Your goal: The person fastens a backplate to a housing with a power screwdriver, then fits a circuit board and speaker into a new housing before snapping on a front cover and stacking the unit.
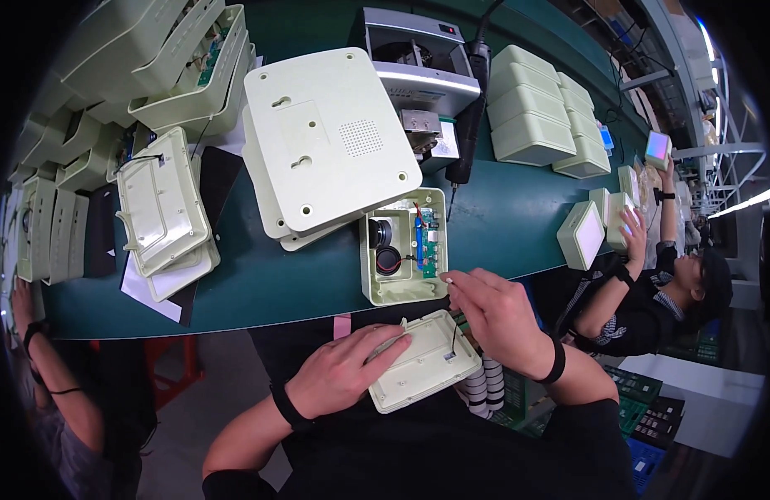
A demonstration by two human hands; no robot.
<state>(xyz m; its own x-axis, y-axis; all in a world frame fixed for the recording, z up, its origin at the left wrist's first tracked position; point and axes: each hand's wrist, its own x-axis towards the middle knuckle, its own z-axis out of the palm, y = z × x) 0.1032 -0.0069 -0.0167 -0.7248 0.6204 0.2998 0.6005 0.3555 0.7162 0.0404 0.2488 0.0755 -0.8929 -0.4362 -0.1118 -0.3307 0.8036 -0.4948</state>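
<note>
My left hand (347,371) grips the left side of a cream plastic cover (414,371), fingers over its inner face. A short black wire rises from a small slot in it. My right hand (503,321) is closed in a pinch at the near right corner of an open cream housing (370,279). Whatever sits between those fingertips is too small to make out. Inside the housing are a green circuit board (430,250), a blue part beside it and a round black speaker (388,260) with red wires. The housing lies at the table's front edge.
Large cream panels (335,150) are stacked behind the housing. A screw feeder (422,75) and a black electric screwdriver (468,125) stand beyond. More covers (161,204) and stacked housings (185,92) fill the left; closed cream units (531,108) stand right. A co-worker (652,292) handles units at right; another person's arm (60,375) shows at left.
</note>
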